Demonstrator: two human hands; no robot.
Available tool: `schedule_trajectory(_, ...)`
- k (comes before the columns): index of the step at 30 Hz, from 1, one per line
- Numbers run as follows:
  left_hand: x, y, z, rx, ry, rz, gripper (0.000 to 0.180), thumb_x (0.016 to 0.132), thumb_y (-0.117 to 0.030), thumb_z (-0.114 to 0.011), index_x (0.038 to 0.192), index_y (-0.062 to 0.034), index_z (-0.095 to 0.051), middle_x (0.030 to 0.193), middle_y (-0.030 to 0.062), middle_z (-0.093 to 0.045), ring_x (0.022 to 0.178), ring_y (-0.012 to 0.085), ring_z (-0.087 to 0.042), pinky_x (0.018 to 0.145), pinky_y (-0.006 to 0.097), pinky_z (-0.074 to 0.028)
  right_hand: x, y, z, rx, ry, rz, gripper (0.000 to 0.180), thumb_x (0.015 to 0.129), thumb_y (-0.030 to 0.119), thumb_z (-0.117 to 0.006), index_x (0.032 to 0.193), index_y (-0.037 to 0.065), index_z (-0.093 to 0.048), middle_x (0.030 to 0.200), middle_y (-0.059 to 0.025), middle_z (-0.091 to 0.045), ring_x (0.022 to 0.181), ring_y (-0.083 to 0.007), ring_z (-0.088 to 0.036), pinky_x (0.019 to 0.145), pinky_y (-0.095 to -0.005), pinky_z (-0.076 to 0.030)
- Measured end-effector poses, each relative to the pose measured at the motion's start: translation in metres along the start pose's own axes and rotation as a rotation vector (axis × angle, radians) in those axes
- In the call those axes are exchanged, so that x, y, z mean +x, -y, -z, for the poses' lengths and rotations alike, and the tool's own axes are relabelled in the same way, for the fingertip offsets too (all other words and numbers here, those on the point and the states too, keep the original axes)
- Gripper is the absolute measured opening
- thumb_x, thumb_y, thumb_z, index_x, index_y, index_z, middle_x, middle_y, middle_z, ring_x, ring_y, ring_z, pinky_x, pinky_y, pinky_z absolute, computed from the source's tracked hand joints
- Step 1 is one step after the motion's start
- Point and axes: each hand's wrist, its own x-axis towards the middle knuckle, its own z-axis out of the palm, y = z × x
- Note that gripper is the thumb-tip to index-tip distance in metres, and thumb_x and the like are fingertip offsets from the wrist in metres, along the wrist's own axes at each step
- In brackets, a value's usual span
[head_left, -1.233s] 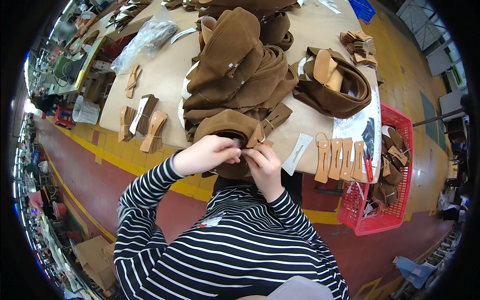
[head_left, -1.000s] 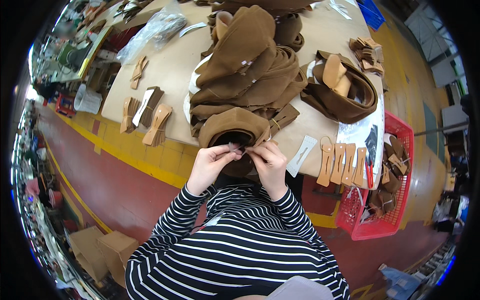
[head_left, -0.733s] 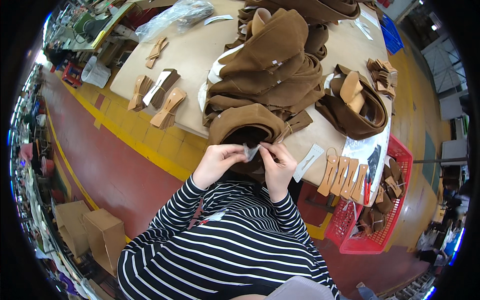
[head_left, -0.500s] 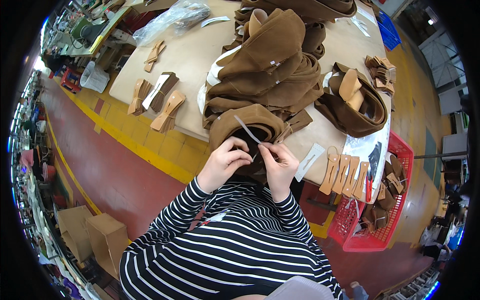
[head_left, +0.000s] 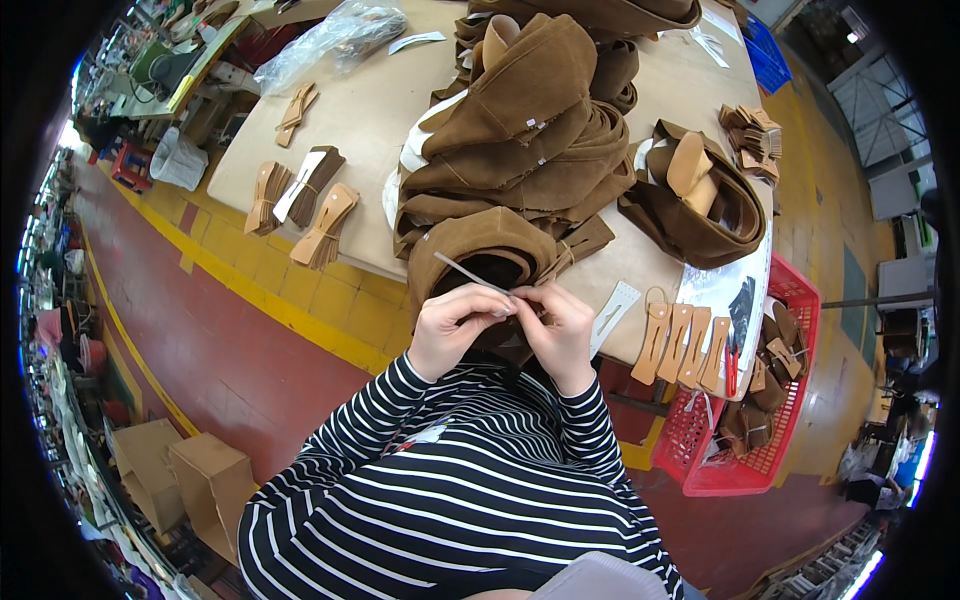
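A thin pale strip [head_left: 465,270] runs up and leftward from my fingertips, over the dark opening of a rolled brown suede-like piece [head_left: 470,228] at the table's near edge. Both hands are closed in pinches that meet at the strip's lower end. My left hand [head_left: 455,325] comes in from the left of it, my right hand [head_left: 562,335] from the right. What lies right between the fingertips is partly hidden. Behind the roll rises a large heap of folded brown pieces [head_left: 530,140].
Bundles of tan straps [head_left: 325,225] lie on the table [head_left: 400,85] to the left. At right are a coiled brown bundle [head_left: 690,235], a white perforated template [head_left: 612,315], several tan tabs [head_left: 652,340] and red-handled pliers [head_left: 731,370]. A red basket [head_left: 795,400] stands beside the table.
My left hand has moved right and up to meet my right hand. The strip now slants lower, with its free end farther left. The whole view has shifted slightly.
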Motion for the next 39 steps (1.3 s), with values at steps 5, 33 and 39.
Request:
schedule_trajectory(5, 0.008, -0.001, -0.001, 0.478, -0.089, -0.139, 0.021, 0.078, 0.003, -0.068, 0.099, 0.002, -0.069, 0.089, 0.0134, -0.068, 0.08, 0.0256, -0.066, 0.071, 0.032, -0.053, 0.003, -0.002, 0.004, -0.021, 0.066, 0.088, 0.013, 0.076, -0.001, -0.071, 0.088, 0.0, -0.067, 0.077, -0.0125, -0.064, 0.071, -0.0281, -0.062, 0.063, -0.0334, -0.049)
schedule_trajectory(33, 0.01, 0.01, 0.017, 0.76, 0.261, -0.622, 0.016, 0.084, -0.008, -0.06, 0.1, -0.0098, -0.063, 0.121, 0.0032, -0.062, 0.111, 0.0184, -0.059, 0.102, 0.038, -0.042, 0.0, -0.009, 0.003, -0.098, 0.095, 0.196, 0.013, 0.078, 0.001, -0.069, 0.09, -0.001, -0.063, 0.079, -0.0139, -0.062, 0.074, -0.0314, -0.06, 0.068, -0.038, -0.049)
schedule_trajectory(39, 0.012, 0.012, -0.003, 0.34, -0.048, -0.257, 0.021, 0.082, 0.013, -0.061, 0.099, 0.0008, -0.058, 0.096, 0.0118, -0.063, 0.083, 0.0236, -0.064, 0.07, 0.028, -0.054, 0.002, -0.007, 0.006, -0.085, 0.109, 0.207, 0.013, 0.079, -0.001, -0.069, 0.09, -0.001, -0.063, 0.076, -0.0143, -0.06, 0.07, -0.0308, -0.059, 0.063, -0.0363, -0.047)
